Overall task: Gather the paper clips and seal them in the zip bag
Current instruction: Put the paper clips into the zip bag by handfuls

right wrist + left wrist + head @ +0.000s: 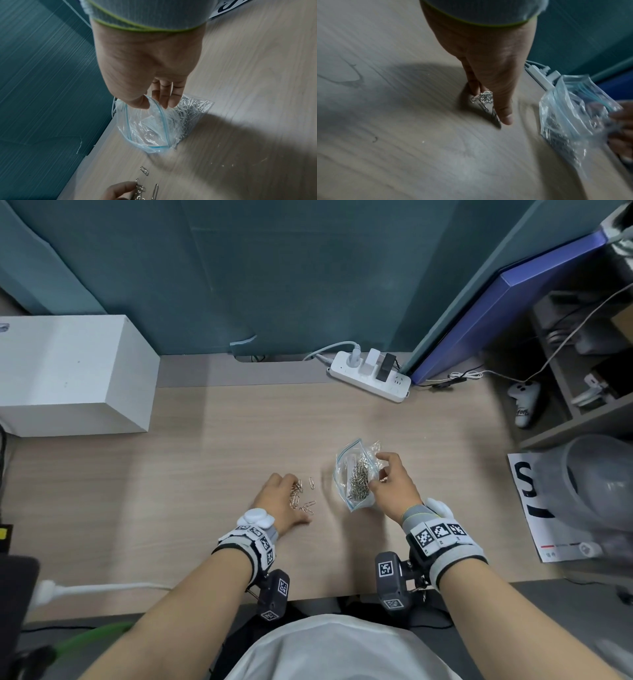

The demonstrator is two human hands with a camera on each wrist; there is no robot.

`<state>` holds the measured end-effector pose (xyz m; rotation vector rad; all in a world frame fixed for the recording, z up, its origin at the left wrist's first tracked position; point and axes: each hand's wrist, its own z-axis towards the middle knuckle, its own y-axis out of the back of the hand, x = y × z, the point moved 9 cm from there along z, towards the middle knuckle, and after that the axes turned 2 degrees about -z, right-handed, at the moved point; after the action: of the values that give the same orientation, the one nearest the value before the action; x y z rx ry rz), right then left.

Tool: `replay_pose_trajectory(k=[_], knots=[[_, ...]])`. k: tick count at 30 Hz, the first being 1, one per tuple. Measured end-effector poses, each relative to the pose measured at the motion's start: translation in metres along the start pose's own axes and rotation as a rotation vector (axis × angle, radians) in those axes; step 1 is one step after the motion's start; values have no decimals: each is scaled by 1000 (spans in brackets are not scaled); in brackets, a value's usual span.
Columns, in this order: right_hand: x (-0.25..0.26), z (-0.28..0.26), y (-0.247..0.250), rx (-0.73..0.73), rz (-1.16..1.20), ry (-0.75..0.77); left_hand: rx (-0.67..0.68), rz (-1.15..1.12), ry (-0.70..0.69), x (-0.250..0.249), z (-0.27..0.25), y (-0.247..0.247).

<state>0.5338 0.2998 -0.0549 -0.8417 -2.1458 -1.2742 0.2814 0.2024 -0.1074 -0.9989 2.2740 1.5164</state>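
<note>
My left hand (279, 501) pinches a small bunch of loose paper clips (301, 496) between thumb and fingertips against the desk (222, 457), just left of the zip bag (356, 477). A few clips lie flat on the wood beside that hand, one of them alone on the side nearer the bag. My right hand (394, 484) grasps the bag by its rim, thumb on one lip and fingers on the other, holding the mouth agape while the bottom rests on the desk. Most of the clips already sit inside, heaped in the lower part of the bag.

The risks, as I judge them: the bunch is held only at the fingertips, and thin wire slips, so a clip or two may drop on the way over to the bag. The mouth is narrow and floppy (it stays open only as long as I hold it), so a careless drop could catch the rim and scatter clips. Tilting the bag too far would let the heap slide out. A clip caught across the zip track would stop it sealing.

The clips are slim, shiny bent-wire loops, prone to tangle. The bag is clear, crinkled, soft film with a pale blue zip strip along its rim. The desk is smooth, pale wood-grain laminate. Beyond the bag lies a white power strip (371, 376) against a teal partition (274, 275); far to the bag's left stands a plain white box (68, 371).
</note>
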Motion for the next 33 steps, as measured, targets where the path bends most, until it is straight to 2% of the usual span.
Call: replay_pose_trajectory(k=[5,12,16,22,26,28,31,33], knots=[[2,0,1,-8,-5,10,24,59,-119,-13,1,-16],[1,-1,3,1,-6,-5,-8,200,-183,-26,4,-12],[0,-2,2,8,-11,-16,20,230,-161,-28,10,-6],[1,-2,3,4,-6,-22,5,147,-55,-18,18,6],[3,-2,4,4,-5,-25,-26,38,-17,-22,22,20],[3,-2,5,4,-3,-25,-69,-106,-22,-33,21,28],[4,-2,4,6,-11,-27,-101,-422,-134,-74,18,38],[5,-2,2,3,-12,-19,-44,-557,-205,-104,16,39]])
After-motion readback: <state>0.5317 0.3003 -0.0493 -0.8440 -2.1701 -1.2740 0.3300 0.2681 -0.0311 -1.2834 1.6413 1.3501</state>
